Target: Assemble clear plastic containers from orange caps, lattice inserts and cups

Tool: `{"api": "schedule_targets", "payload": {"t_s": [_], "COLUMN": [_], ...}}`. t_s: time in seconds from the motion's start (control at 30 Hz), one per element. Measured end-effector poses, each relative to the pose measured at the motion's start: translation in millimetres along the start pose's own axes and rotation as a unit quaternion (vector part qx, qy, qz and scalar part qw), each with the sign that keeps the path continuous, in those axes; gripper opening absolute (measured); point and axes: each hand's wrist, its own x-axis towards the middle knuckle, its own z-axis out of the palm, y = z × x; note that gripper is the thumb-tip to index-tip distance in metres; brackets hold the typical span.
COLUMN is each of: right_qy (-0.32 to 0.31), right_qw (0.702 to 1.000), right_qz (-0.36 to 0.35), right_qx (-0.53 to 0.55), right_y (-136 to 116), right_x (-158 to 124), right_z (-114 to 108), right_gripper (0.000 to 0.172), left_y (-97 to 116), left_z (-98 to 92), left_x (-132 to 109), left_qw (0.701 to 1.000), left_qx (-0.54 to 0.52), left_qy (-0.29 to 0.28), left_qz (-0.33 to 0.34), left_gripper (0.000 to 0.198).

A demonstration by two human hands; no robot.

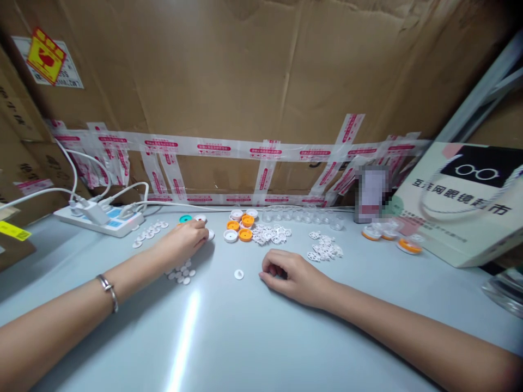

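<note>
My left hand (190, 239) reaches out on the left side of the table, its fingers pinched at the edge of a white round cap (211, 234). Part of that cap is hidden by the fingertips. A teal cap (185, 219) and another white cap (200, 218) lie just beyond the knuckles. Small white discs (187, 280) are scattered under the left forearm. My right hand (292, 276) rests on the table, loosely curled with nothing visible in it. One small white disc with a stem (239, 274) lies left of it.
Orange caps (245, 234) and white ones sit mid-table beside white gear-like pieces (272, 234). Clear plastic domes (304, 215) line the back. A power strip (100, 218) stands left; assembled orange-based pieces (409, 246), a blurred phone-like object (371, 193) and a paper bag (457, 218) stand right.
</note>
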Motion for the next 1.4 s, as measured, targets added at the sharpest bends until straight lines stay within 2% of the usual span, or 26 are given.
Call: {"api": "schedule_targets", "payload": {"t_s": [0.07,0.13,0.27,0.33,0.57,1.03,1.17,1.23,1.3,1.33,1.4], "right_qy": [0.000,0.001,0.003,0.003,0.003,0.001,0.001,0.001,0.001,0.000,-0.002], "right_qw": [1.000,1.000,1.000,1.000,1.000,1.000,1.000,1.000,1.000,1.000,1.000], "right_qz": [-0.001,-0.003,-0.006,-0.006,-0.005,-0.003,-0.006,-0.006,-0.004,-0.002,0.001], "right_qx": [0.002,0.001,-0.001,-0.001,-0.001,-0.009,-0.005,-0.005,-0.007,-0.008,-0.008], "right_y": [0.3,0.7,1.0,1.0,0.5,-0.6,0.9,1.5,1.2,0.8,-0.6], "right_x": [-0.2,-0.3,-0.3,-0.3,-0.8,-0.3,-0.4,-0.4,-0.3,-0.2,-0.2], "right_z": [0.2,0.3,-0.2,-0.2,0.7,-0.1,0.1,0.1,0.0,-0.1,-0.5], "right_gripper": [0.008,0.008,0.007,0.007,0.007,0.006,0.007,0.007,0.006,0.006,0.006], "left_y": [4.8,13.2,37.7,47.9,54.8,58.2,52.8,44.3,30.6,22.2,3.6], "left_z": [-4.0,-11.1,-24.9,-26.9,-19.0,-11.8,-19.9,-31.5,-46.9,-54.9,-69.0], "left_x": [-0.2,-1.4,-6.4,-8.8,-11.0,-12.3,-9.5,-5.7,-2.3,-1.7,-3.8], "left_qw": [1.000,0.998,0.967,0.954,0.950,0.959,0.964,0.972,0.986,0.992,0.990], "left_qx": [0.012,0.024,0.016,0.004,-0.004,-0.002,-0.027,-0.049,-0.069,-0.072,-0.060], "left_qy": [0.007,0.034,0.105,0.106,0.056,0.004,0.003,0.007,-0.012,-0.037,-0.125], "left_qz": [0.001,0.041,0.233,0.280,0.307,0.282,0.264,0.229,0.154,0.100,0.000], "left_gripper": [0.024,0.026,0.027,0.027,0.029,0.034,0.033,0.032,0.027,0.023,0.018]}}
